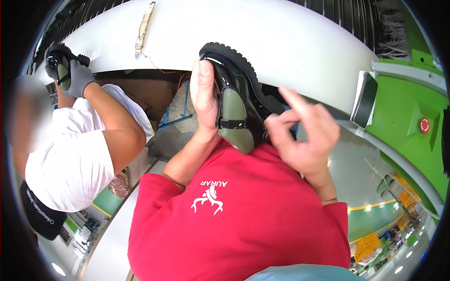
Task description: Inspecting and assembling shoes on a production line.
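Observation:
My left hand (pixel 205 91) grips a glossy black shoe (pixel 236 79) with a thick treaded sole, held up in front of my red shirt (pixel 243 220). A green last (pixel 233 117) fills the shoe, with a black strap across it. My right hand (pixel 304 136) is at the shoe's sole side, fingers spread, its curled fingertips touching the sole edge. Whether it grips the shoe I cannot tell.
A wide white curved surface (pixel 290 42) runs across the top. To the left, a co-worker in a white shirt (pixel 70 164) holds another black shoe (pixel 58 61) in a grey-gloved hand (pixel 79 77). A green machine (pixel 412 107) with a red button (pixel 424 125) and a dark panel (pixel 365 99) stands at the right.

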Demonstrator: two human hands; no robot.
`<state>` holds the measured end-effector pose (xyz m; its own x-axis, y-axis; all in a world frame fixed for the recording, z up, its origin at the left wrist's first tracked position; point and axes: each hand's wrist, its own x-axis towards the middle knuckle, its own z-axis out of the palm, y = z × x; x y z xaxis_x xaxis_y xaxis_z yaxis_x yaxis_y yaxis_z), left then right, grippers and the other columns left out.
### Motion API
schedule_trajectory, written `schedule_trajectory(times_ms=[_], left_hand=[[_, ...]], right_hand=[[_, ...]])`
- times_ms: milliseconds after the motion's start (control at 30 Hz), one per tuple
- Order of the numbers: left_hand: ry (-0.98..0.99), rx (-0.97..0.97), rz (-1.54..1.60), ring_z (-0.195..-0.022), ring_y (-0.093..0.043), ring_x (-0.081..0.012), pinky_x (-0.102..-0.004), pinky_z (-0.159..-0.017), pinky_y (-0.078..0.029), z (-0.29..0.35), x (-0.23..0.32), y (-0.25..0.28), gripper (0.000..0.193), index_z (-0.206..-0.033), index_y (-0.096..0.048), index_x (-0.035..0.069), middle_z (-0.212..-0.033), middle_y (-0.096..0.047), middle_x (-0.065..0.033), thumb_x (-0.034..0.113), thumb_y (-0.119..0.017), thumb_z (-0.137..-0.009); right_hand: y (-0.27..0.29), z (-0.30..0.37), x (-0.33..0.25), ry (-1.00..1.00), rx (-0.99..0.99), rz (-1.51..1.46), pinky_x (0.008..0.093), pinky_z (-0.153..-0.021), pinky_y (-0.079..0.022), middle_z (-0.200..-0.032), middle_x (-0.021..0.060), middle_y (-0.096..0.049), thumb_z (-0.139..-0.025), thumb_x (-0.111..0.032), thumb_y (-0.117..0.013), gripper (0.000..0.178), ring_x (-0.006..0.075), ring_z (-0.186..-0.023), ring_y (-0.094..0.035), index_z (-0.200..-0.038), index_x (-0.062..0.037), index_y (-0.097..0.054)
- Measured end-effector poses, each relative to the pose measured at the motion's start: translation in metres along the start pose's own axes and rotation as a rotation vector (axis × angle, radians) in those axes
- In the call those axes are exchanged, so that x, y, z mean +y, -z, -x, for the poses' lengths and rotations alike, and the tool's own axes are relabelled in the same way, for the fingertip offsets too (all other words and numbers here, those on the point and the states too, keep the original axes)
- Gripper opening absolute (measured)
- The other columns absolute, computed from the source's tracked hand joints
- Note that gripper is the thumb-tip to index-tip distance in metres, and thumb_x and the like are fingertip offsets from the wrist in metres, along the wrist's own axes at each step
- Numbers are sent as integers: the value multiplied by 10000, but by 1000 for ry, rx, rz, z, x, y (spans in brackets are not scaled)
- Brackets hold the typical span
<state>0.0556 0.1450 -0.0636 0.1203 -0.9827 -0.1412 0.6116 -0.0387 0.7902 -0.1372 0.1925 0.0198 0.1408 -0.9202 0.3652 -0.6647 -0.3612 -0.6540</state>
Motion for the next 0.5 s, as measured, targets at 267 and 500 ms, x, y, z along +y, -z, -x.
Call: schedule_trajectory(times_ms=[267, 500], left_hand=[[191, -57, 94, -899, -713, -189, -349, -825, -606, 22, 6, -6, 505, -1214, -628, 16, -1047, -729, -113, 488, -449, -1188], [186, 3, 76, -923, -682, -143, -308, -827, -574, 27, 1, 1, 467, -1231, -603, 24, -1082, -711, -98, 476, -499, -1178]], right_hand=[[-53, -24, 30, -179, -81, -652, 260, -705, -567, -1028, 78, -747, -898, -168, -928, 410, 124, -782, -696, -1252, -17, -787], [-67, -12, 38, -360, -84, -928, 254, -757, -583, -1052, 80, -749, -999, -124, -828, 248, 109, -848, -711, -1190, 28, -787]])
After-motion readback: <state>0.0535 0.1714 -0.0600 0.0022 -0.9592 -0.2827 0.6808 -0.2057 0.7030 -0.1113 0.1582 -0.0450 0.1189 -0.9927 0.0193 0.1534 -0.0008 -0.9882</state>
